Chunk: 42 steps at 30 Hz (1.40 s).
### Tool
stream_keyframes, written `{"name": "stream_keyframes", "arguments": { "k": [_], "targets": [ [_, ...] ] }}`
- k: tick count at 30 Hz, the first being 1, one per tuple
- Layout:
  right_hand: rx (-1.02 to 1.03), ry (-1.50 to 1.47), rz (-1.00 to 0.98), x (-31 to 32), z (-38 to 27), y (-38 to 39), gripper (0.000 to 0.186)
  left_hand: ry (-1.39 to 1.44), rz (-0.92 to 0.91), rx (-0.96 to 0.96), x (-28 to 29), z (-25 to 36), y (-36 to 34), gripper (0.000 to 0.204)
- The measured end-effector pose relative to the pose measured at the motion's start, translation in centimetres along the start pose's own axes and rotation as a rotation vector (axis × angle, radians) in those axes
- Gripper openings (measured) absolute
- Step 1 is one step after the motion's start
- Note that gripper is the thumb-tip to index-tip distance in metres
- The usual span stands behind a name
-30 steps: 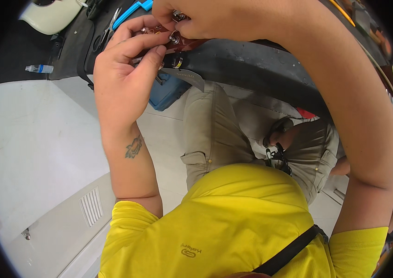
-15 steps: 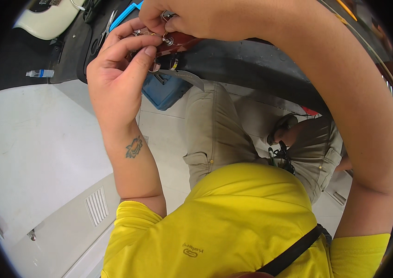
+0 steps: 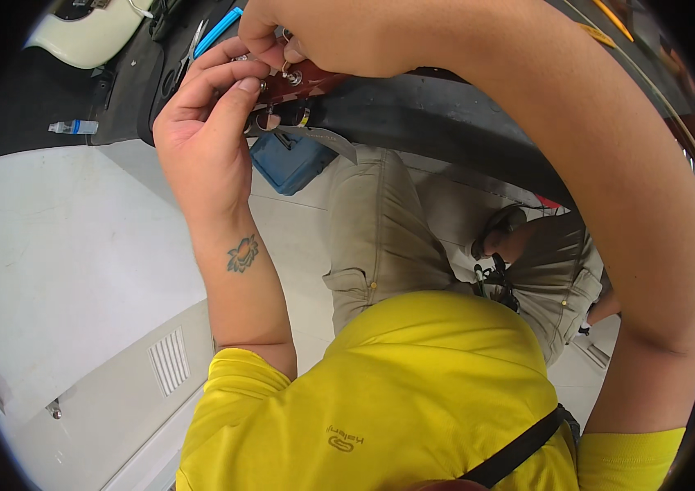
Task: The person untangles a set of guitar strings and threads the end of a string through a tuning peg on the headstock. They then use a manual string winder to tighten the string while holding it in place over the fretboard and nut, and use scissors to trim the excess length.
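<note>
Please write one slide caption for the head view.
Left hand and right hand close together at a red panel with metal fittings, scissors lying nearby.

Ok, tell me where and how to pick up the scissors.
Take the scissors by their black handle loops, probably from above and the left: the blades point forward, near the blue tool, and the left hand crowds the handles' right side.

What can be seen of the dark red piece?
The dark red piece looks glossy, its material uncertain. It sits at the near edge of the dark bench, bearing small silvery metal fittings. The right hand is close to one fitting; the left hand overlaps the piece's left side. Both hide much of it, leaving contact unclear.
</note>
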State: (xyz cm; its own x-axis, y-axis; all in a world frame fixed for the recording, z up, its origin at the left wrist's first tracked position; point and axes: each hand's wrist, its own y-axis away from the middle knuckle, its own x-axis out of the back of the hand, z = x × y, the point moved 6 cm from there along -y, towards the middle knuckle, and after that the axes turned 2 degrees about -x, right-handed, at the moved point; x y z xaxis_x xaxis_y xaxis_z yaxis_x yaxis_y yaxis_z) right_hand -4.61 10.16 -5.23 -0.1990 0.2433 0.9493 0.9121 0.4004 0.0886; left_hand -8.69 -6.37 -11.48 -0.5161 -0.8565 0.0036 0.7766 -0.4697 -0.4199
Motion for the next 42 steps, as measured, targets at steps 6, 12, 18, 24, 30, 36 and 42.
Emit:
{"name": "stream_keyframes", "arguments": {
  "k": [6,12,18,24,30,36,42],
  "targets": [
    [0.002,0.033,-0.011,0.4,-0.5,-0.7,0.019,0.033,0.027,-0.036,0.5,-0.7,-0.1,0.019],
    [-0.02,0.03,-0.049,1.1,-0.8,-0.8,0.022,0.054,0.04,-0.04,1.0,-1.0,-0.2,0.02],
    [-0.103,-0.07,-0.096,1.2,-1.0,0.5,0.021,0.122,0.055,-0.037,1.2,-0.7,0.0,0.019],
    [0.008,-0.085,0.223,1.1,-2.0,3.2,0.022,0.161,0.056,-0.034,1.1,-0.7,0.4,0.018],
    [0.046,-0.158,0.105,0.7,-1.4,1.5,0.021,0.173,0.039,-0.054,1.1,-0.9,0.3,0.017],
    [0.135,-0.14,0.141,1.0,-1.7,1.8,0.021,0.154,0.051,-0.073,1.0,-1.1,0.3,0.017],
    [0.07,-0.131,0.186,1.0,-2.0,2.0,0.021,0.17,0.043,-0.064,1.4,-1.1,0.3,0.017]
  ]
}}
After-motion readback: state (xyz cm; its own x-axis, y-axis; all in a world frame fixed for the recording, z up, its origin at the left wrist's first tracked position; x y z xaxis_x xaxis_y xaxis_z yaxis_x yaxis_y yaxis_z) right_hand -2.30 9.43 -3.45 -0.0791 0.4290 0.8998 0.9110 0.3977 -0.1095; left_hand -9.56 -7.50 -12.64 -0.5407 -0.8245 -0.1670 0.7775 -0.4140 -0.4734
